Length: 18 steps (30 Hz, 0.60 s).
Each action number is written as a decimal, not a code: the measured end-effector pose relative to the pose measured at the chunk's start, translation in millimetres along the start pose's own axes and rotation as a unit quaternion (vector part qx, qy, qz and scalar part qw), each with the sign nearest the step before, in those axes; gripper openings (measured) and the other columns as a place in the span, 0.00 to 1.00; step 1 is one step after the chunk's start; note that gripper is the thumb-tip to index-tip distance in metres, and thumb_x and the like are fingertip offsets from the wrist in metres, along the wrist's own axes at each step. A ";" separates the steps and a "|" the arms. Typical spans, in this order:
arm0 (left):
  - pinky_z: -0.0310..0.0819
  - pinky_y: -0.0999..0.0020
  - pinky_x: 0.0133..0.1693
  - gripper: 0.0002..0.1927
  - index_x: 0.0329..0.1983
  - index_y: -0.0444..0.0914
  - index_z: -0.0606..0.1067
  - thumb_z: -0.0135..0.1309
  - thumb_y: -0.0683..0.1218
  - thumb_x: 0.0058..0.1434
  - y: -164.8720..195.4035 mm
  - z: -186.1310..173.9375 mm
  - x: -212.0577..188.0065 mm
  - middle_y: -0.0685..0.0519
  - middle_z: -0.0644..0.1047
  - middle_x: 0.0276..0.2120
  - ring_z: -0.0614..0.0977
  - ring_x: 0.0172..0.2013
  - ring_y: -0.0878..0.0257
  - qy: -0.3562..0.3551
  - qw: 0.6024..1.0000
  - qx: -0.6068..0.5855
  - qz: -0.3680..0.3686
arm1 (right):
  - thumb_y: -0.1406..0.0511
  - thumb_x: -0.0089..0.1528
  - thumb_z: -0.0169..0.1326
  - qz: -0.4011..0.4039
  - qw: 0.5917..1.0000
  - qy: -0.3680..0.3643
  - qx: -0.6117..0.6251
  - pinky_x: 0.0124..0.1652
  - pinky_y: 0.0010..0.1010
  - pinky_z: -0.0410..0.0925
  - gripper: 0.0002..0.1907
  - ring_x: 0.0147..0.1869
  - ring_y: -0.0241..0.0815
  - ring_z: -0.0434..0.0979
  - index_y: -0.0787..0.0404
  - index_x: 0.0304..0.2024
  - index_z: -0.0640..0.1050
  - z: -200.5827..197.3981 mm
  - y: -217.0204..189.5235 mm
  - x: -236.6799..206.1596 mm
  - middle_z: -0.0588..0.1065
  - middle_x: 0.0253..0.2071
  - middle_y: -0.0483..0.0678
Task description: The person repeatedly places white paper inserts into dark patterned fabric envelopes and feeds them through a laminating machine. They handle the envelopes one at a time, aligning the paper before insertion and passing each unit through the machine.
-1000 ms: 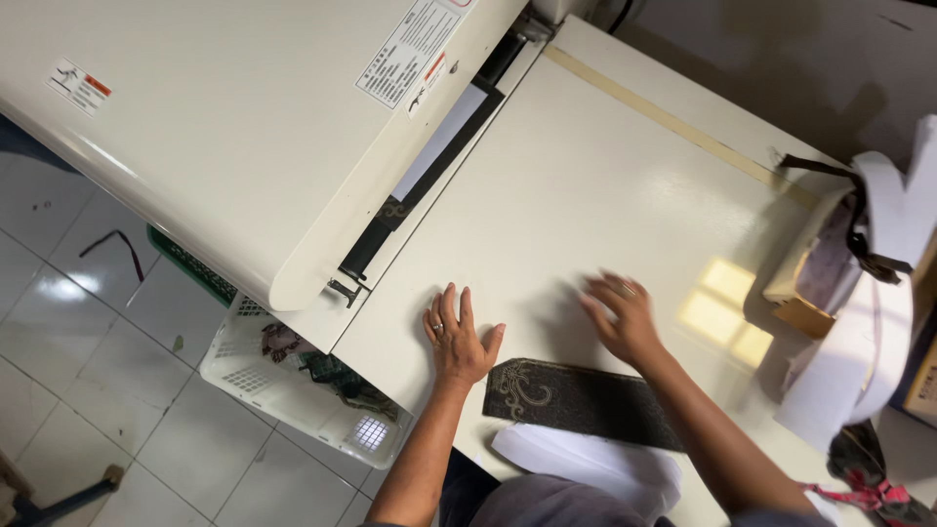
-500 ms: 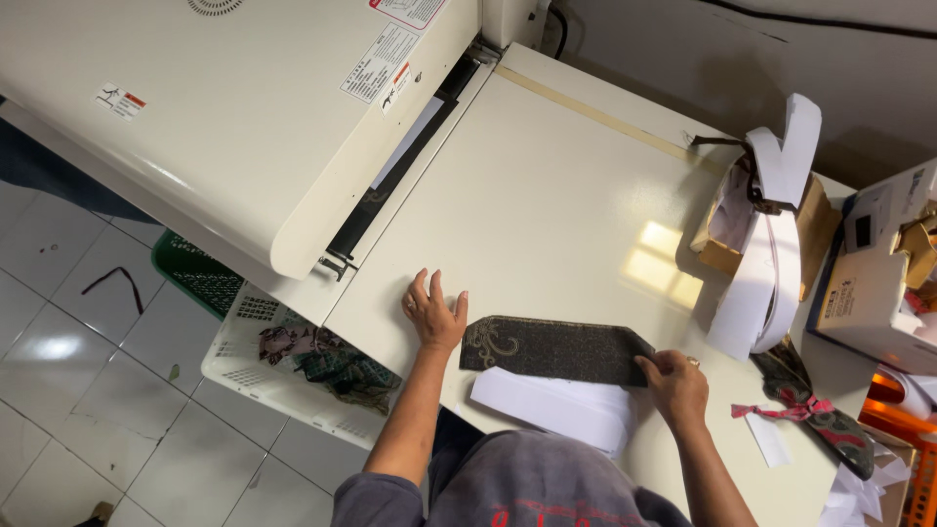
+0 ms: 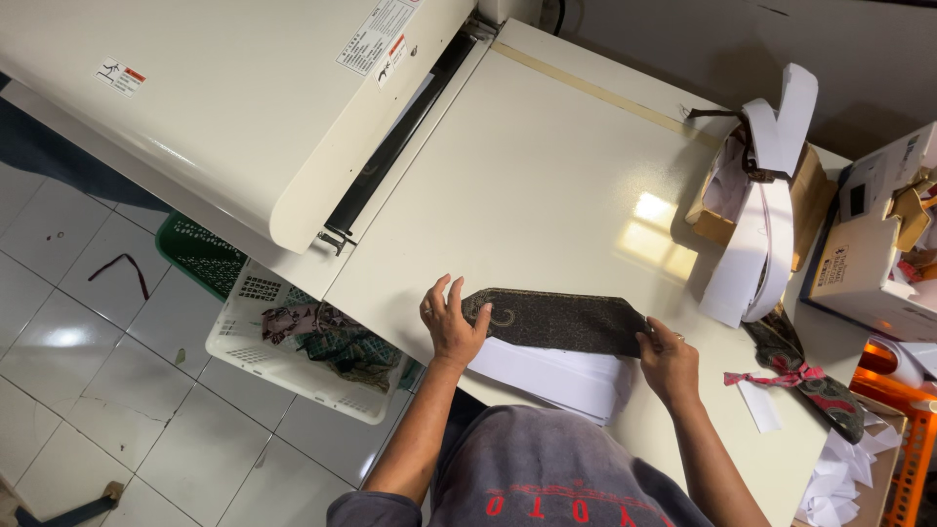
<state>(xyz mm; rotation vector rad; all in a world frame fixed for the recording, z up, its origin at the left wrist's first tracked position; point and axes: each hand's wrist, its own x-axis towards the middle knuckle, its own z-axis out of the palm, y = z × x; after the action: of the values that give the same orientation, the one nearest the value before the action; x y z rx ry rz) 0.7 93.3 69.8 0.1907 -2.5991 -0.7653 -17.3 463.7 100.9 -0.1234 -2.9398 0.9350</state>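
Observation:
A long dark patterned fabric strip (image 3: 561, 320) lies on the cream machine table (image 3: 547, 185) near its front edge. My left hand (image 3: 451, 322) rests on the strip's left end, fingers spread and pressing down. My right hand (image 3: 668, 363) pinches the strip's right end. A stack of white fabric pieces (image 3: 556, 376) lies under and just in front of the strip, overhanging the table edge.
The machine's big cream lid (image 3: 224, 107) stands raised at the left over a dark slot (image 3: 400, 132). White strips hang from a cardboard box (image 3: 771, 195) at the right. A white basket (image 3: 293, 342) of cloth and a green basket (image 3: 200, 256) sit on the tiled floor.
Both hands drew back from the bare table surface toward the front edge. The right hand moved to the strip's right end, the left onto its left end.

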 end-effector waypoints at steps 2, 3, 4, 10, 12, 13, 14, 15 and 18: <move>0.49 0.42 0.64 0.35 0.64 0.37 0.66 0.61 0.57 0.59 7.5 -0.7 0.4 0.42 0.62 0.63 0.62 0.64 0.46 -0.017 1.000 -0.015 -0.005 | 0.65 0.65 0.61 0.001 0.999 -0.023 -0.026 0.45 0.36 0.75 0.12 0.43 0.49 0.85 0.57 0.51 0.83 -5.0 -7.2 -1.2 0.82 0.41 0.54; 0.49 0.42 0.65 0.36 0.65 0.37 0.65 0.61 0.57 0.59 12.7 -1.3 1.6 0.42 0.61 0.64 0.62 0.64 0.46 -0.025 0.999 -0.022 -0.007 | 0.64 0.64 0.61 -0.033 0.999 -0.005 -0.043 0.44 0.36 0.75 0.10 0.43 0.49 0.84 0.56 0.48 0.84 -8.1 -12.8 -2.6 0.83 0.43 0.52; 0.49 0.42 0.65 0.37 0.65 0.37 0.65 0.62 0.58 0.58 19.6 -1.3 4.2 0.42 0.61 0.64 0.62 0.65 0.46 -0.026 0.999 -0.037 -0.003 | 0.64 0.63 0.62 -0.066 0.996 0.013 -0.060 0.44 0.37 0.75 0.08 0.43 0.50 0.84 0.55 0.44 0.84 -11.2 -19.9 -4.3 0.83 0.45 0.50; 0.50 0.40 0.64 0.47 0.66 0.36 0.65 0.68 0.59 0.46 99.1 -4.5 17.9 0.39 0.63 0.64 0.62 0.65 0.43 -0.138 0.974 -0.131 0.119 | 0.65 0.54 0.66 -0.230 0.971 -0.064 0.004 0.43 0.36 0.75 0.08 0.42 0.49 0.83 0.57 0.35 0.82 -37.8 -74.9 -8.1 0.83 0.45 0.50; 0.47 0.38 0.66 0.38 0.58 0.40 0.72 0.69 0.56 0.45 110.6 -10.2 35.0 0.45 0.71 0.57 0.68 0.61 0.48 -0.253 0.948 -0.133 0.138 | 0.66 0.54 0.67 -0.206 0.965 -0.141 0.073 0.40 0.34 0.75 0.10 0.38 0.46 0.84 0.59 0.38 0.83 -49.8 -86.9 -9.8 0.83 0.40 0.49; 0.44 0.39 0.68 0.28 0.52 0.45 0.77 0.68 0.55 0.48 110.1 -13.3 47.1 0.52 0.77 0.52 0.74 0.58 0.55 -0.339 0.926 -0.123 0.114 | 0.67 0.54 0.67 -0.179 0.965 -0.167 0.095 0.38 0.33 0.75 0.10 0.36 0.45 0.85 0.59 0.38 0.83 -57.5 -89.2 -10.1 0.83 0.36 0.48; 0.41 0.39 0.71 0.18 0.46 0.50 0.82 0.67 0.53 0.51 107.6 -16.6 57.8 0.59 0.83 0.48 0.79 0.55 0.62 -0.422 0.895 -0.112 0.089 | 0.68 0.54 0.67 -0.151 0.963 -0.192 0.117 0.36 0.31 0.75 0.10 0.34 0.43 0.85 0.59 0.39 0.84 -62.5 -90.2 -8.6 0.83 0.32 0.48; 0.52 0.48 0.68 0.14 0.43 0.51 0.83 0.67 0.51 0.53 99.4 -22.1 66.8 0.59 0.84 0.41 0.81 0.49 0.61 -0.432 0.894 -0.095 0.069 | 0.69 0.55 0.66 -0.149 0.968 -0.161 0.119 0.36 0.30 0.75 0.10 0.35 0.41 0.85 0.60 0.40 0.84 -66.8 -88.5 -1.8 0.83 0.33 0.48; 0.76 0.62 0.49 0.12 0.43 0.51 0.84 0.66 0.49 0.54 64.3 -37.6 89.8 0.59 0.84 0.38 0.84 0.39 0.64 -0.454 0.885 -0.101 -0.034 | 0.70 0.59 0.62 -0.117 0.979 -0.085 0.143 0.37 0.27 0.75 0.08 0.36 0.38 0.84 0.62 0.42 0.84 -75.6 -70.8 32.1 0.83 0.35 0.49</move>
<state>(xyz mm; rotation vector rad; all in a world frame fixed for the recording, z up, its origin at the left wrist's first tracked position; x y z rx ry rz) -64.7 107.0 165.4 -0.1998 -3.3376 -1.4058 -47.7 452.5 204.3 0.3221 -2.8372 1.3723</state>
